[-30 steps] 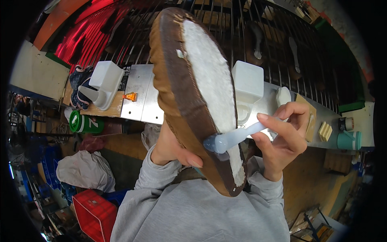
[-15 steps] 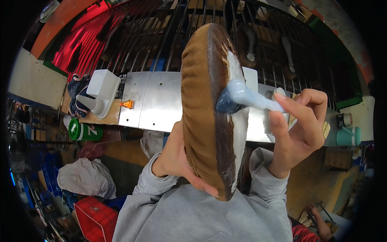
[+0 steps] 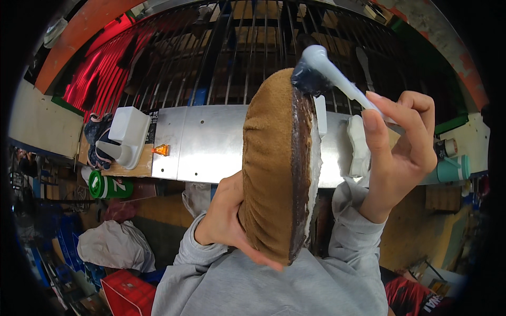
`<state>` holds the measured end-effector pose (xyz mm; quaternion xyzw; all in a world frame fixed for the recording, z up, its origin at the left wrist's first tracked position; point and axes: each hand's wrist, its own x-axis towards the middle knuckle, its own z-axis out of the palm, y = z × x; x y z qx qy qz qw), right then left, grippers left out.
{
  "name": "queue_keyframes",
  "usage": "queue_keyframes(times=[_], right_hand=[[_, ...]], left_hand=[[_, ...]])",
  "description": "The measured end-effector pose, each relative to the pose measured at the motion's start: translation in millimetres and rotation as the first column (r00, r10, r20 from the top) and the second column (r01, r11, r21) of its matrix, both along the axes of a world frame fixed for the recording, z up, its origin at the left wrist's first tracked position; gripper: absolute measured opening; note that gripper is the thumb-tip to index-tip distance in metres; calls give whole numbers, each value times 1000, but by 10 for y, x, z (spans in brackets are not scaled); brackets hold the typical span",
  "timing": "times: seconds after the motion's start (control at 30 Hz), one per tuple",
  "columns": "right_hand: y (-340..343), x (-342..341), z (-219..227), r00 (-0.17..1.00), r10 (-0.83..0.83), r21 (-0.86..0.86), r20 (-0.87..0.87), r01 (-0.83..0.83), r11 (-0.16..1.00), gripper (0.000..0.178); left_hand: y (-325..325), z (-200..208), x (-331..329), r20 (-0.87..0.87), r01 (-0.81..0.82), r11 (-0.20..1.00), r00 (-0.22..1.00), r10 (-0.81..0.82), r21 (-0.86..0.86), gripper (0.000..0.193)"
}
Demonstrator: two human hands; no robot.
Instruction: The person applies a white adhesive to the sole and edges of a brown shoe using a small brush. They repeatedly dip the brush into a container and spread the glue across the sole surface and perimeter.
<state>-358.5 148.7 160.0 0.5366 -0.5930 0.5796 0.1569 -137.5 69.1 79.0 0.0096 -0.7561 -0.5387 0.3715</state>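
My left hand grips a brown suede shoe upper from its left side, holding it upright on edge. Its underside faces right, with a dark, glossy band along the rim and a whitish area behind it. Pinched between the thumb and fingers of my right hand is the pale handle of a glue brush. The brush's dark, wet bristles touch the rim at the top end of the upper. Fingers of my left hand behind the upper are hidden.
A metal worktop lies before me, with a slatted conveyor beyond it carrying dark shoe pieces. At left stand a white container, an orange bottle tip and a green tub. A teal mug stands at right.
The brush has moved up along the rim, from the upper's middle section to its top end. The shoe upper has shifted lower and turned, showing less of its whitish underside.
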Motion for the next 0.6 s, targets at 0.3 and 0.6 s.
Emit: queue_keyframes(times=[0.3,0.6], right_hand=[[-30,-131,-163,936,345,-59,64,-342,938,43],[-35,-192,-212,889,454,-65,-58,-457,887,51]], left_hand=[[-20,4,34,-36,-31,999,999,30,-39,128],[-20,-52,-24,-85,49,994,996,-41,94,153]])
